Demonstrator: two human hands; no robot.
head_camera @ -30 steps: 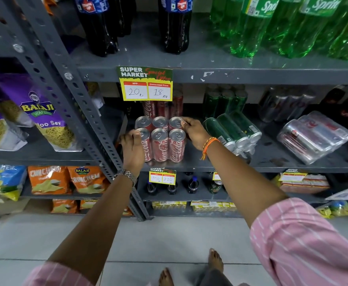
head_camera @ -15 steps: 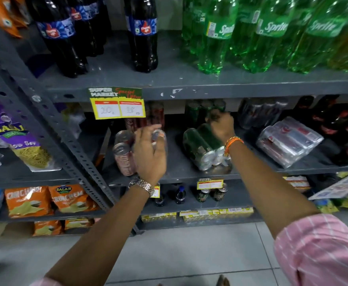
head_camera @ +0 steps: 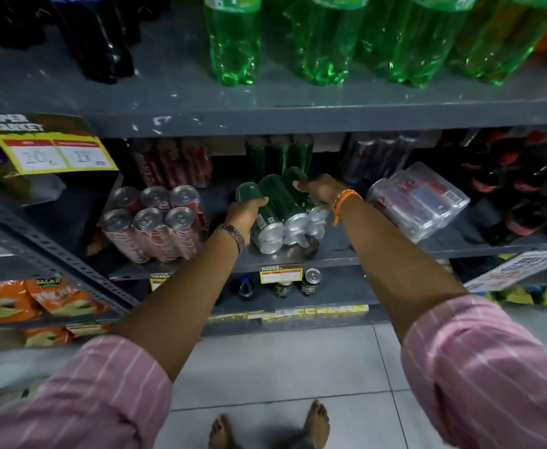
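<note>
The person is taking hold of the shrink-wrapped pack of green cans [head_camera: 278, 205], which is lying tilted on the middle shelf [head_camera: 346, 251] with its silver ends facing near. It sits between the upright pack of red cola cans [head_camera: 155, 222] on the left and a toppled pack of silver cans [head_camera: 418, 199] on the right. The left hand [head_camera: 245, 212] is curling its fingers over the leftmost can's far end. The right hand [head_camera: 319, 188] is gripping the pack's far right edge. The step in hand is probably straightening this pack. Next, both hands would need to tip it upright together, keeping it clear of the neighbouring packs.
</note>
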